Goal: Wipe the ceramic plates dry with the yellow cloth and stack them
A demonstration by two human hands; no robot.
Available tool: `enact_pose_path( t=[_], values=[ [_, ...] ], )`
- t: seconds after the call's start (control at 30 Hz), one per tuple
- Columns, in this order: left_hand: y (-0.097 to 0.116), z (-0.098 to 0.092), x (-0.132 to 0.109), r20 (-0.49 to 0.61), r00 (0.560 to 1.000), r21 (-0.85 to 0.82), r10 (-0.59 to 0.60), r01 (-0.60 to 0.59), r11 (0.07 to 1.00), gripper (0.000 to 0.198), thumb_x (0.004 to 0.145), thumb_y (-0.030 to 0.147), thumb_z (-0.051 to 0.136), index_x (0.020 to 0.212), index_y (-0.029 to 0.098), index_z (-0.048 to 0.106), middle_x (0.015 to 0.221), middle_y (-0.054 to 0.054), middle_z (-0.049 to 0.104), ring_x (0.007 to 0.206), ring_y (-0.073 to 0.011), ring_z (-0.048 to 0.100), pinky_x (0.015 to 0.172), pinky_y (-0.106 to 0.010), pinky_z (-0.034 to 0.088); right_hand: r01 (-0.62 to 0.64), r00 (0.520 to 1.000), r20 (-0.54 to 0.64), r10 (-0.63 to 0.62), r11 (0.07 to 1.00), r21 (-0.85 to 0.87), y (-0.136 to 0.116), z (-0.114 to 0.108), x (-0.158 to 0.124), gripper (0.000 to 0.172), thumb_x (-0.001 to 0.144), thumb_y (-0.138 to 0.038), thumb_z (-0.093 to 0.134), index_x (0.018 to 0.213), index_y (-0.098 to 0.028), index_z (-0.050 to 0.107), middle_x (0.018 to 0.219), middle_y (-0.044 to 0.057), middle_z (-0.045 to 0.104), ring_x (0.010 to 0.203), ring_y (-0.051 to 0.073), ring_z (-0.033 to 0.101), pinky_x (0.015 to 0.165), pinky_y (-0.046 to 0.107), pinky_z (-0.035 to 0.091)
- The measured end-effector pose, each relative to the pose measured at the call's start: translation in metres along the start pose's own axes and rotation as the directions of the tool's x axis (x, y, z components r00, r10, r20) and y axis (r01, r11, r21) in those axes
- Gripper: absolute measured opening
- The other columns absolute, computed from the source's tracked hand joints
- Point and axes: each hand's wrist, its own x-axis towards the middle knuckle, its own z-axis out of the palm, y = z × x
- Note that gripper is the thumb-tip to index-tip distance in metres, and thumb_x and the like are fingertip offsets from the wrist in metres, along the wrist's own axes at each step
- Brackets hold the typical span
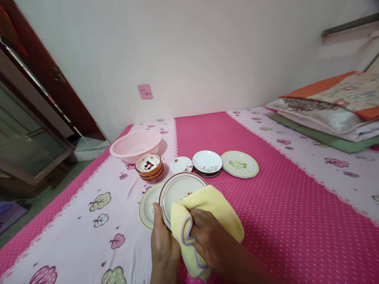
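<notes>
My left hand (163, 240) grips the lower left rim of a white plate (177, 187) with a brown-red border, which is held up and tilted. A yellow cloth (217, 205) with a lilac edge is bunched in my right hand (207, 236) and pressed on the plate's lower right part, hiding it. Behind the held plate, partly covered by it, lies a yellow-rimmed plate (146, 207). Just beyond are a stack of orange bowls (149, 167), a small plate with red flowers (181, 164), a stack of dark-edged white plates (207, 161) and yellow-rimmed plates with a green print (239, 163).
A pink basin (134, 144) stands at the back left on the pink patterned bedspread (281, 205). Folded bedding and a pillow (322, 114) are piled at the right. A white wall (207, 59) with a pink note (145, 91) rises behind; a door (56, 75) is at the left.
</notes>
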Motion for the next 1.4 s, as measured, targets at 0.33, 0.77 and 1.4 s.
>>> enact_pose_path(
  t=[0.33, 0.77, 1.4],
  values=[
    [-0.020, 0.010, -0.005, -0.024, 0.993, -0.043, -0.114, 0.113, 0.993, 0.042, 0.105, 0.033, 0.043, 0.104, 0.009, 0.077, 0.105, -0.015, 0.080, 0.095, -0.0209, 0.077, 0.101, -0.034, 0.055, 0.041, 0.992, -0.121, -0.040, 0.999, 0.000, 0.021, 0.022, 0.002, 0.053, 0.098, -0.020, 0.052, 0.151, -0.017, 0.045, 0.156, 0.014, 0.047, 0.150, 0.024, 0.035, 0.126, 0.048, 0.028],
    [-0.050, 0.008, -0.009, 0.095, 0.974, 0.090, -0.208, 0.200, 0.976, 0.041, 0.099, 0.030, 0.059, 0.136, 0.015, 0.065, 0.133, -0.015, 0.068, 0.130, -0.0288, 0.060, 0.115, -0.041, 0.043, -0.219, 0.880, -0.472, 0.059, 0.931, -0.292, 0.081, 0.022, -0.002, 0.041, 0.101, -0.028, 0.046, 0.135, -0.005, 0.054, 0.140, 0.027, 0.058, 0.141, 0.036, 0.044, 0.115, 0.065, 0.033],
    [-0.021, -0.009, 0.006, 0.338, 0.936, 0.116, -0.100, 0.064, 0.991, 0.044, 0.101, 0.042, 0.052, 0.136, 0.020, 0.066, 0.130, -0.014, 0.069, 0.134, -0.0291, 0.055, 0.122, -0.047, 0.030, -0.323, 0.657, -0.147, 0.739, 0.452, 0.831, 0.111, 0.009, -0.013, 0.049, 0.080, -0.048, 0.073, 0.114, -0.014, 0.065, 0.094, 0.008, 0.076, 0.080, 0.025, 0.070, 0.068, 0.033, 0.055]
  ],
)
